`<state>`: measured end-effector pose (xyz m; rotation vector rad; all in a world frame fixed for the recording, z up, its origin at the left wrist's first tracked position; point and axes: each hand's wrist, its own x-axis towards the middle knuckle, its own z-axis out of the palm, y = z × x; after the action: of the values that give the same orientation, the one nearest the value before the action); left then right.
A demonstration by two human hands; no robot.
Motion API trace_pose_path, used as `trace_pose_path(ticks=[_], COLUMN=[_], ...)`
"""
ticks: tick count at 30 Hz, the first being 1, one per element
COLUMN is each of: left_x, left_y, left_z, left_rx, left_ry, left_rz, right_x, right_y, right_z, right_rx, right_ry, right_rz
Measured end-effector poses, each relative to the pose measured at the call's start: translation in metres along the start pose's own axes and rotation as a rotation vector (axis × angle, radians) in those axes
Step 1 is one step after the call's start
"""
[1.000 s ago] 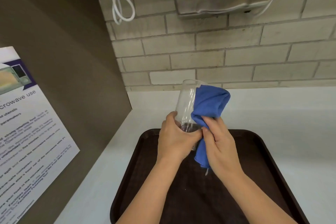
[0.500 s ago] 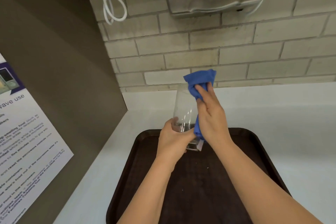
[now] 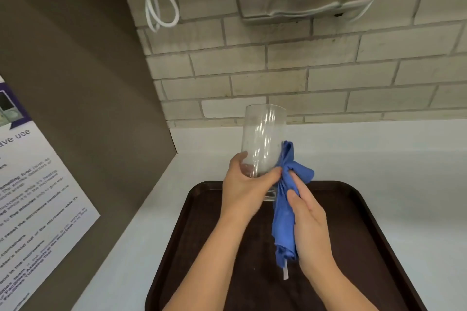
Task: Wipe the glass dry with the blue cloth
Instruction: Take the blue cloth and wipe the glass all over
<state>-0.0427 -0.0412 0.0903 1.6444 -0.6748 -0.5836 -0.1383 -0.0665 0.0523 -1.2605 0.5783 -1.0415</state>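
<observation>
over the far edge of a dark brown tray (image 3: 366, 209) on a white counter (image 3: 379, 154), the left hand (image 3: 242, 189) has its fingers curled around the base of a clear drinking glass (image 3: 262, 139), held upright. the right hand (image 3: 309, 227) has closed fingers bunching a blue cloth (image 3: 286, 204) against the glass's lower right side. the risk: a wet base held low may slip under a sideways push, dropping the glass onto the tray.
</observation>
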Motion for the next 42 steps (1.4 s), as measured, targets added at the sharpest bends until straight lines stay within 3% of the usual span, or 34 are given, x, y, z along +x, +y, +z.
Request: trace_pose_path(ticks=[5, 11, 13, 17, 24, 30, 34, 36, 39, 42], left_x=[-0.002, -0.002, -0.002, -0.003, 0.002, -0.003, 0.001, 0.002, 0.005, 0.005], left_y=[-0.004, -0.008, -0.008, -0.008, -0.017, -0.018, -0.021, -0.023, -0.026, -0.026], left_z=[0.002, -0.004, -0.004, -0.001, -0.005, 0.002, 0.002, 0.001, -0.007, -0.014], left_rx=[0.22, 0.367, 0.454, 0.558, 0.562, 0.467, 0.088, -0.127, -0.418, -0.544], left_ry=[0.136, 0.185, 0.207, 0.214, 0.23, 0.114, 0.008, -0.075, -0.201, -0.283], left_rz=[0.173, 0.188, 0.208, 0.221, 0.273, 0.097, -0.056, -0.164, -0.238, -0.261], right_x=[0.006, 0.028, 0.042, 0.066, 0.039, 0.081, 0.061, 0.045, 0.023, 0.006], right_y=[-0.004, -0.014, -0.022, -0.044, -0.015, -0.04, -0.031, -0.023, -0.013, -0.005], right_z=[-0.001, 0.006, 0.009, 0.018, 0.018, 0.006, 0.006, 0.008, 0.001, -0.005], right_rx=[-0.16, -0.844, -1.038, -1.192, -1.418, -1.088, -0.577, -0.405, -0.307, -0.275], right_ry=[-0.021, -0.276, -0.248, -0.055, -0.223, -0.148, -0.031, -0.053, -0.122, -0.116], right_rz=[-0.202, -0.636, -0.727, -0.737, -0.851, -0.446, -0.304, -0.231, -0.17, -0.115])
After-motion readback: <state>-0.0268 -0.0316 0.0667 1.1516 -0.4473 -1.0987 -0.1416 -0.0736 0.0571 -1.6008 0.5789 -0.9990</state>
